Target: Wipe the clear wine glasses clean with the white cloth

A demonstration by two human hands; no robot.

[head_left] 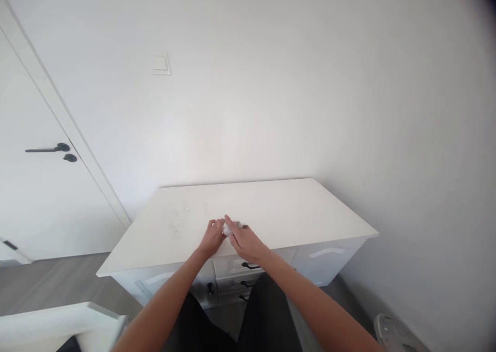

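Both hands meet above the front part of a white cabinet top point(290, 207). Between them is a small white crumpled wad point(228, 230), which looks like tissue or thin cloth; I cannot tell which. My right hand point(246, 242) is closed around it from the right, thumb and fingers pressed in. At the wad's left side, my left hand point(213, 236) has its fingers curled and pinching its edge. Several small clear wet-looking spots point(177, 223) lie on the top to the left of my hands.
Below the top are drawers with black handles point(248, 284). A white wall point(248, 109) with a light switch point(160, 63) rises behind. To the left is a white door with a black lever handle point(46, 149). A white furniture edge point(58, 313) sits at lower left.
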